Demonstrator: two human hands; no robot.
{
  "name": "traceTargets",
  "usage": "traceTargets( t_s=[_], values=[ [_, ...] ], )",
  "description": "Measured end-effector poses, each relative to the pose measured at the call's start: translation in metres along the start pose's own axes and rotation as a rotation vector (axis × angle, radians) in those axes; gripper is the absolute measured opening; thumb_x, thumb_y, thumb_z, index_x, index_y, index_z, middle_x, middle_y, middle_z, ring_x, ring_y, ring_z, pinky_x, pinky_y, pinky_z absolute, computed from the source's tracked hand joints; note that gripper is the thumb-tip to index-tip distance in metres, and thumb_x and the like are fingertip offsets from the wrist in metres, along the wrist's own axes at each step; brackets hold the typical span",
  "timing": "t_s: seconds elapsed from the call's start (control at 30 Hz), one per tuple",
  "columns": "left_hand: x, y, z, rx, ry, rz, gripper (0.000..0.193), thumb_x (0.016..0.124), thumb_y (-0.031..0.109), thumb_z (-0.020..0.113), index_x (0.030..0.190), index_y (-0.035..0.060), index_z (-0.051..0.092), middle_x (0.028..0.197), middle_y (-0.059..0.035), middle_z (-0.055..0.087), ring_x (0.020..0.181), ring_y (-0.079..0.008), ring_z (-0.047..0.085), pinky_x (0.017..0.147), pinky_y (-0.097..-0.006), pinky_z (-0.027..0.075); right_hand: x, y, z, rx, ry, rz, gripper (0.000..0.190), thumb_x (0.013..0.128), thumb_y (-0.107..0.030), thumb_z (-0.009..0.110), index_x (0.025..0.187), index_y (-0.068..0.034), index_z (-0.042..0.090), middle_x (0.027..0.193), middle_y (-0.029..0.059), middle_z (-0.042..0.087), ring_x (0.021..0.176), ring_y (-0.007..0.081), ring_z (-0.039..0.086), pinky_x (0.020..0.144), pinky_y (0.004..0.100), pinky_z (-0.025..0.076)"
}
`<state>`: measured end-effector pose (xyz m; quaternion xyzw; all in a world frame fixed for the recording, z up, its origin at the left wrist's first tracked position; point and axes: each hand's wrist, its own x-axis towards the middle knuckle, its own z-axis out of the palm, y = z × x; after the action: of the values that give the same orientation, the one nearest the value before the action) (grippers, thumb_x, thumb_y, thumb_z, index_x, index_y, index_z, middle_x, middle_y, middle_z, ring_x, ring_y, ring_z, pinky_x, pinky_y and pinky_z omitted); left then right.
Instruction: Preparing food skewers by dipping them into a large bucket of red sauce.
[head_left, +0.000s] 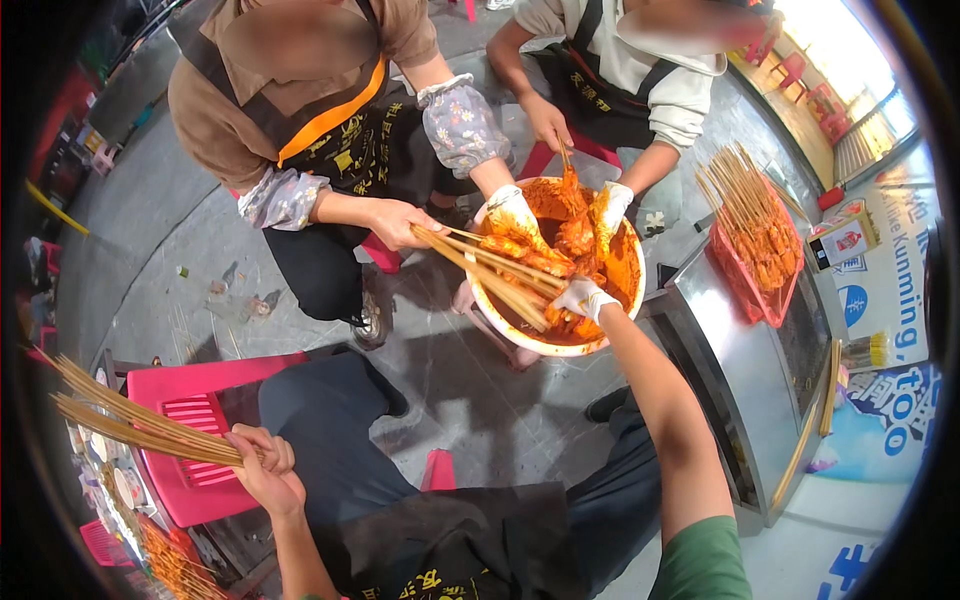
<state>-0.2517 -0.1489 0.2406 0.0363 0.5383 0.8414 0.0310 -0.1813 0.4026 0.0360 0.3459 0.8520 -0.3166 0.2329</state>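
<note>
My left hand (264, 463) is bare and closed around a bundle of thin bamboo skewers (150, 427), which fan out to the left above a pink plastic stool. My right hand (583, 297), in a thin white glove, reaches into a large white basin (480, 292) at the centre. Its fingers touch red, sauce-coated meat pieces (574, 236) and the ends of another skewer bundle (499, 274); whether they grip anything is hidden. A co-worker's bare hand (405, 225) holds that second bundle. The same person's gloved hand (517, 221) is in the basin, smeared with sauce.
A second co-worker's hand (549, 124) lifts a loaded skewer over the basin; their gloved hand (609, 214) is inside it. Right, a red-lined tray of finished skewers (757, 255) stands on a metal cabinet (739, 345). Lower left are a pink stool (161, 480) and more loaded skewers (169, 559).
</note>
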Motion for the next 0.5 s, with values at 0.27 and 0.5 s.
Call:
traceTargets(
  t_s=[0.27, 0.5],
  values=[
    [-0.001, -0.001, -0.005, 0.033, 0.009, 0.01, 0.038, 0.11, 0.031, 0.038, 0.08, 0.0087, 0.04, 0.062, 0.0047, 0.026, 0.047, -0.0037, 0.015, 0.043, -0.0233, 0.014, -0.005, -0.002, 0.016, 0.023, 0.255, 0.075, 0.041, 0.072, -0.031, 0.076, 0.098, 0.001, 0.072, 0.101, 0.0203, 0.072, 0.095, 0.0338, 0.071, 0.084, 0.0375, 0.056],
    [0.001, -0.006, 0.004, 0.032, -0.014, 0.005, 0.039, 0.11, 0.032, 0.038, 0.078, 0.0087, 0.04, 0.061, 0.0048, 0.025, 0.046, -0.0038, 0.016, 0.043, -0.0234, 0.014, -0.032, -0.039, 0.023, -0.286, 0.119, 0.092, 0.032, 0.072, -0.027, 0.08, 0.09, -0.001, 0.074, 0.087, 0.0173, 0.073, 0.086, 0.0335, 0.071, 0.08, 0.0406, 0.056]
  ],
)
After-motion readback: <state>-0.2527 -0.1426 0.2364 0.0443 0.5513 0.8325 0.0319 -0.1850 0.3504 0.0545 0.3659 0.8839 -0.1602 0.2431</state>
